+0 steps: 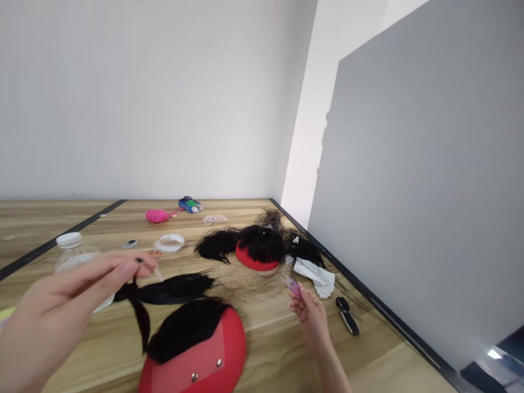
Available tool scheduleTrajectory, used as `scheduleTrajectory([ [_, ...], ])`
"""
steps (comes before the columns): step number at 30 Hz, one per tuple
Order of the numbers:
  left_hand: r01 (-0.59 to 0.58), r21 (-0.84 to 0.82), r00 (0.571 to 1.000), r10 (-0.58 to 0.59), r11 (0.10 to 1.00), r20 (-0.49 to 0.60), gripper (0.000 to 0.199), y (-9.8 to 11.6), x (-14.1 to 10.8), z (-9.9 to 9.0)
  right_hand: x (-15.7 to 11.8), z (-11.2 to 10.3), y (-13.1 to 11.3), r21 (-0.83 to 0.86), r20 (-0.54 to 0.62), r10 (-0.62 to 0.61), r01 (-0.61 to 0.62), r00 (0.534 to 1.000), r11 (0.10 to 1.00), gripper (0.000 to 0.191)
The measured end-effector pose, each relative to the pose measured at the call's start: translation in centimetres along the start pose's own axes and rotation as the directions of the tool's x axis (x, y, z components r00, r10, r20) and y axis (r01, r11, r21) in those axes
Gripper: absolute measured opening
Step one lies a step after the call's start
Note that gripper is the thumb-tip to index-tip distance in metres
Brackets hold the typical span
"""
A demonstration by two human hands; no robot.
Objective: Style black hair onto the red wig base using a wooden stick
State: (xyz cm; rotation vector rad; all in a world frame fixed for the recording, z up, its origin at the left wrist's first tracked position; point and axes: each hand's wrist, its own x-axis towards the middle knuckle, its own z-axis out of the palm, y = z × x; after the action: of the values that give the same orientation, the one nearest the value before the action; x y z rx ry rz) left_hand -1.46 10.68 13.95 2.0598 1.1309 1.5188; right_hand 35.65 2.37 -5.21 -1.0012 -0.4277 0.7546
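Observation:
My left hand [77, 295] is raised at the left, its thumb and fingers pinched together. A small dark bit shows at the fingertips, too small to name. Behind and below it lies a tied bundle of black hair [172, 289]. In front of me a red dome-shaped form [233, 349] carries a patch of black hair [188, 327] and a clear sheet held by two silver pins [218, 362]. To the right, my right hand [309, 311] is closed on a small purple tool [293, 285] with a pale tip, held above the table.
A second red form [256, 263] with black hair stands farther back. White tissue [317, 277] and a black clip-like tool [347, 316] lie right. A bottle [69, 245], white ring [169, 242], pink yarn [158, 216] and blue packet [190, 204] are left. A grey partition [417, 180] borders the table.

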Motion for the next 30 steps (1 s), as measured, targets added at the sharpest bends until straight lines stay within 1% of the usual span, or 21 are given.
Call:
scheduleTrajectory([
  [1, -0.029, 0.008, 0.999, 0.029, 1.000, 0.016, 0.013, 1.6, 0.8, 0.8, -0.1, -0.2, 0.0, 0.027, -0.006, 0.000, 0.000, 1.000, 1.000, 0.054],
  [2, -0.064, -0.011, 0.993, 0.065, 0.998, 0.099, 0.016, 3.4, 1.7, 1.8, -0.2, -0.4, -0.1, 0.050, -0.013, -0.002, 0.003, 1.000, 0.999, 0.054],
  [3, -0.101, -0.052, 0.976, 0.109, 0.994, 0.186, 0.019, 5.2, 2.7, 2.9, -0.3, -0.5, -0.2, 0.069, -0.022, -0.006, 0.007, 1.000, 0.998, 0.053],
  [5, -0.178, -0.166, 0.952, 0.212, 0.970, 0.221, 0.021, 8.9, 4.7, 5.6, -0.3, -0.6, -0.2, 0.092, -0.049, -0.017, 0.021, 0.999, 0.996, 0.050],
  [7, -0.204, -0.248, 0.921, 0.271, 0.947, 0.280, 0.025, 12.0, 6.6, 8.6, -0.2, -0.6, -0.2, 0.100, -0.083, -0.034, 0.042, 0.996, 0.994, 0.048],
  [9, -0.196, -0.319, 0.889, 0.305, 0.927, 0.341, 0.026, 14.3, 8.5, 11.9, 0.0, -0.7, -0.2, 0.096, -0.118, -0.059, 0.070, 0.991, 0.993, 0.045],
  [11, -0.185, -0.372, 0.872, 0.327, 0.910, 0.364, 0.024, 15.4, 10.0, 15.4, 0.2, -0.8, -0.2, 0.080, -0.148, -0.088, 0.101, 0.985, 0.992, 0.045],
  [13, -0.141, -0.414, 0.858, 0.320, 0.899, 0.402, 0.024, 15.5, 11.2, 19.1, 0.4, -1.0, -0.2, 0.053, -0.181, -0.124, 0.135, 0.976, 0.989, 0.046],
  [15, -0.110, -0.425, 0.845, 0.309, 0.899, 0.437, 0.026, 14.7, 11.7, 22.6, 0.8, -1.3, -0.2, 0.016, -0.226, -0.167, 0.175, 0.960, 0.984, 0.049],
  [18, -0.056, -0.415, 0.819, 0.279, 0.908, 0.501, 0.027, 12.5, 11.6, 27.4, 1.4, -2.0, -0.2, -0.048, -0.315, -0.239, 0.236, 0.918, 0.971, 0.055],
  [19, -0.037, -0.412, 0.806, 0.271, 0.910, 0.526, 0.025, 11.6, 11.4, 28.8, 1.6, -2.3, -0.2, -0.069, -0.342, -0.262, 0.254, 0.902, 0.965, 0.057],
  [21, 0.012, -0.409, 0.795, 0.240, 0.912, 0.557, 0.029, 9.9, 11.0, 31.2, 1.9, -2.8, -0.1, -0.107, -0.383, -0.300, 0.281, 0.874, 0.954, 0.062],
  [23, 0.066, -0.416, 0.790, 0.207, 0.907, 0.577, 0.032, 8.4, 10.5, 33.0, 2.1, -3.2, 0.0, -0.144, -0.403, -0.328, 0.295, 0.854, 0.945, 0.066],
  [25, 0.121, -0.436, 0.778, 0.187, 0.892, 0.600, 0.033, 7.2, 9.8, 34.3, 2.2, -3.3, 0.0, -0.180, -0.413, -0.351, 0.303, 0.840, 0.936, 0.068],
  [27, 0.178, -0.462, 0.760, 0.177, 0.869, 0.625, 0.033, 6.3, 9.0, 35.0, 2.1, -3.1, -0.1, -0.217, -0.416, -0.374, 0.308, 0.829, 0.926, 0.066],
  [30, 0.263, -0.498, 0.714, 0.181, 0.826, 0.677, 0.033, 5.3, 7.3, 35.5, 1.8, -2.3, -0.3, -0.271, -0.404, -0.403, 0.313, 0.822, 0.910, 0.059],
])
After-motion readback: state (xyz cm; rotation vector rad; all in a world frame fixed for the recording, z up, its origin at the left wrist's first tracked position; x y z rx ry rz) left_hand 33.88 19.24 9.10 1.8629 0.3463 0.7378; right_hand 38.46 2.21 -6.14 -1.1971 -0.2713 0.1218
